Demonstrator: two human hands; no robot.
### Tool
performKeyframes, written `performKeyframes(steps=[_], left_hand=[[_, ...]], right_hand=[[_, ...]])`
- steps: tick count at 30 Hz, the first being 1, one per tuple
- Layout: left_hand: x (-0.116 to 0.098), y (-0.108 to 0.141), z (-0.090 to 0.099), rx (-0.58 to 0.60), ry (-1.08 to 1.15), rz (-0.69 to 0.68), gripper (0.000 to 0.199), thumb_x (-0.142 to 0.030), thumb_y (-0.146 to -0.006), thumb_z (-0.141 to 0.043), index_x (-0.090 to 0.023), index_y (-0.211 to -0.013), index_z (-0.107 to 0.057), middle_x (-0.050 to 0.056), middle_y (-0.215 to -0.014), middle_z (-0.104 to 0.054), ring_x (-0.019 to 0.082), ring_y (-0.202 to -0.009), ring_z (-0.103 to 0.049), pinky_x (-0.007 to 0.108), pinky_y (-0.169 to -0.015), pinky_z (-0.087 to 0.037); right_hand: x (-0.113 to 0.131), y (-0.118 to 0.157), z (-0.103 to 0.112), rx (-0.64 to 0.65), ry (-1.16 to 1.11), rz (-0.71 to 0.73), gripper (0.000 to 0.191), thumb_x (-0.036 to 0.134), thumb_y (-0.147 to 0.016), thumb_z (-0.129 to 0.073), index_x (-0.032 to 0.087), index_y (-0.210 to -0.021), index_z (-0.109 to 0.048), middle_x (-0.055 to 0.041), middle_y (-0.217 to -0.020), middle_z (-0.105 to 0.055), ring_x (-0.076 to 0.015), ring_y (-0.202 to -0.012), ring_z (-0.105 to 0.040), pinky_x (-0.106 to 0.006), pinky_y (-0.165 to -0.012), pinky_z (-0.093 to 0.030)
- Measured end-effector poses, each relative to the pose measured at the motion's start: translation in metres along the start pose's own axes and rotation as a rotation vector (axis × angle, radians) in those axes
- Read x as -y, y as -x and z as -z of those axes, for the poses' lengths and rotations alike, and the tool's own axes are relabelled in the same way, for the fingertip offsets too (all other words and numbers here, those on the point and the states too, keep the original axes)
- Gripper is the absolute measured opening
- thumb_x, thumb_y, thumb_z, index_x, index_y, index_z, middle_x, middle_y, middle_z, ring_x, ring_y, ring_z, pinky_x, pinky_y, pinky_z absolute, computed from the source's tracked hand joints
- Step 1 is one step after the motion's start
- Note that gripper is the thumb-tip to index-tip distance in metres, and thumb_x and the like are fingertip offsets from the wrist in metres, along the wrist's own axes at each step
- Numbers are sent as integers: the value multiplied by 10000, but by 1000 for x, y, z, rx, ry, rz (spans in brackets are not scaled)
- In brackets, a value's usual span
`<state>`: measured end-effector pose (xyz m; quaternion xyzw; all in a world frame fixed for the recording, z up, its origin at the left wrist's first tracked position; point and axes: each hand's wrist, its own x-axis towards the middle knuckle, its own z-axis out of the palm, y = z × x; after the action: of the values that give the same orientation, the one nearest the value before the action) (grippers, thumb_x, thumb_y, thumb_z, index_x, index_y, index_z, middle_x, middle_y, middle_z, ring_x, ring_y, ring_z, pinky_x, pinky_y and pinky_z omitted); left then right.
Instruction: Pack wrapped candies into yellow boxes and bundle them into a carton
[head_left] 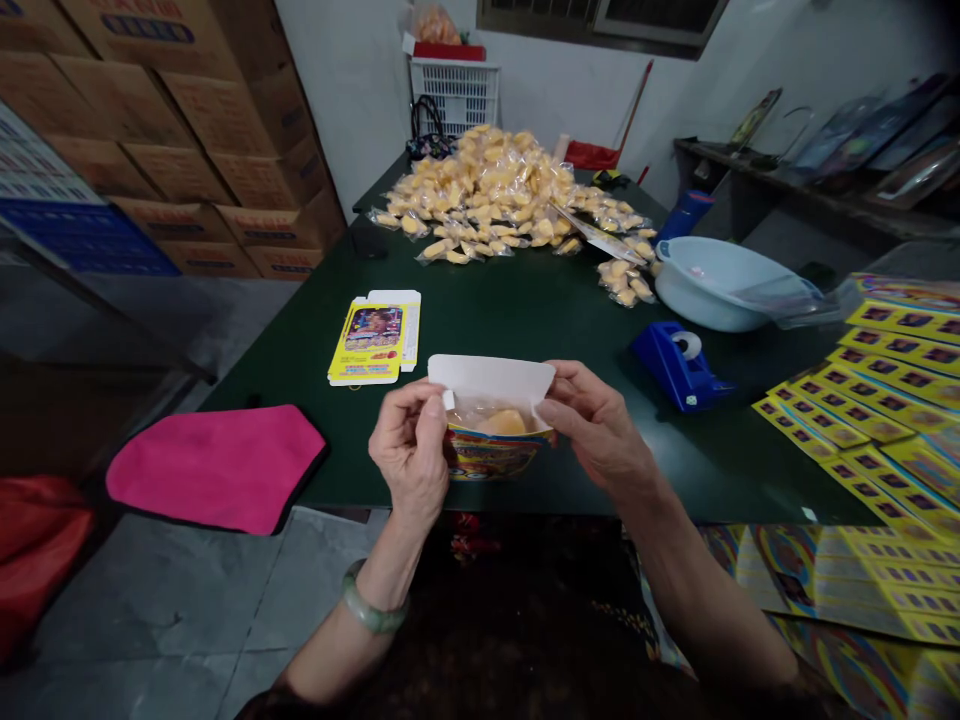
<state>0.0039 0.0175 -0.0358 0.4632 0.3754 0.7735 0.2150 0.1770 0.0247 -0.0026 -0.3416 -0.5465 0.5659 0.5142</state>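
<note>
Between my two hands stands a colourful printed carton (491,455) at the table's near edge, its white top flap (491,380) raised at the back. Inside it shows a yellow piece (504,422) in clear wrapping. My left hand (412,440) pinches the carton's left top corner, thumb by a small white side tab. On the other side my right hand (592,420) grips the right top corner, thumb at the flap's edge. Farther left on the table lies a flat yellow carton (371,340) with a printed picture.
A heap of wrapped yellow pieces (502,185) covers the table's far end. To the right are a blue tape dispenser (679,370), a pale blue basin (727,285) and stacked flat yellow cartons (885,400). A pink cloth-like item (217,465) is at the left edge; brown boxes (187,130) stand behind.
</note>
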Motion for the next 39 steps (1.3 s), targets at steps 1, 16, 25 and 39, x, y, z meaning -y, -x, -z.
performKeyframes(steps=[1,16,25,39], left_hand=[[-1,-1,0,9,48,44,145,-249,-847,-622,-211,-987,-634,-11,-834,-684,95,-698,-624,194,-612,-480],[-8,-6,3,248,299,-1,276,-353,-890,-495,-183,-863,-711,90,-1018,-693,225,-851,-666,384,-739,-539],[-25,-21,18,505,-8,83,136,-232,-862,-600,-184,-974,-660,76,-997,-664,169,-904,-629,274,-756,-515],[-41,-51,20,698,-213,-222,72,-150,-811,-647,-190,-800,-706,42,-804,-706,135,-711,-658,247,-613,-522]], right_hand=[[1,0,-1,-4,59,23,248,267,-778,-695,246,-1021,-652,7,-853,-647,-72,-619,-520,-158,-453,-390],[-5,4,-8,23,18,193,186,338,-855,-581,219,-914,-711,-53,-1002,-679,-97,-676,-558,-191,-444,-348],[-8,7,-12,-4,168,283,146,303,-843,-640,241,-975,-655,-14,-943,-655,-88,-681,-543,-205,-508,-389],[-18,9,-12,-44,168,384,140,272,-883,-583,275,-965,-696,-30,-948,-660,-124,-720,-562,-253,-572,-442]])
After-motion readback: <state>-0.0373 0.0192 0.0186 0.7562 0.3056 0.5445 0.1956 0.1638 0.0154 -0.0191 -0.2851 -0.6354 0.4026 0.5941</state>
